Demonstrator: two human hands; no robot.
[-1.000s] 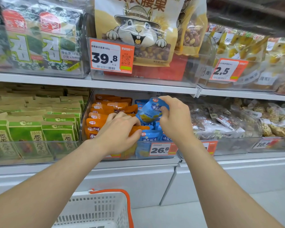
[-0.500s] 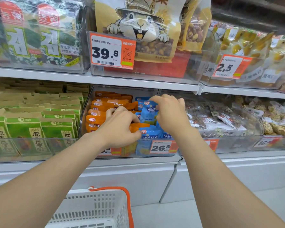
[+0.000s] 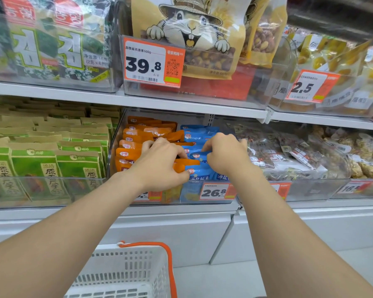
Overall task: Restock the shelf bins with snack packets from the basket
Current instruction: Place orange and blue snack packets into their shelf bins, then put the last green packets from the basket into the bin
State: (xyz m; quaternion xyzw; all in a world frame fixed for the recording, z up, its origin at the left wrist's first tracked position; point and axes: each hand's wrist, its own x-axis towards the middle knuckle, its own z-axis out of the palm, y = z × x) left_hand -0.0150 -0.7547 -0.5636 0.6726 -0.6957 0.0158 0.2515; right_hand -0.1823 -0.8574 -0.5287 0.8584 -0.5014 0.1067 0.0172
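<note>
Orange and blue foil snack packets fill the clear plastic shelf bin [image 3: 125, 130] in front of me, orange packets [image 3: 136, 139] standing on the left, blue packets [image 3: 199, 134] on the right. My left hand [image 3: 159, 166] has its fingers curled over the orange row at the divide, thumb pressing the front blue packet [image 3: 199, 174]. My right hand [image 3: 225, 157] pinches a small blue packet [image 3: 197, 156] down among the blue ones. A white price tag reading 26.8 [image 3: 214, 192] sits on the bin's front. Below, the white plastic basket with orange handle [image 3: 125, 274] stands on the floor between my forearms.
</note>
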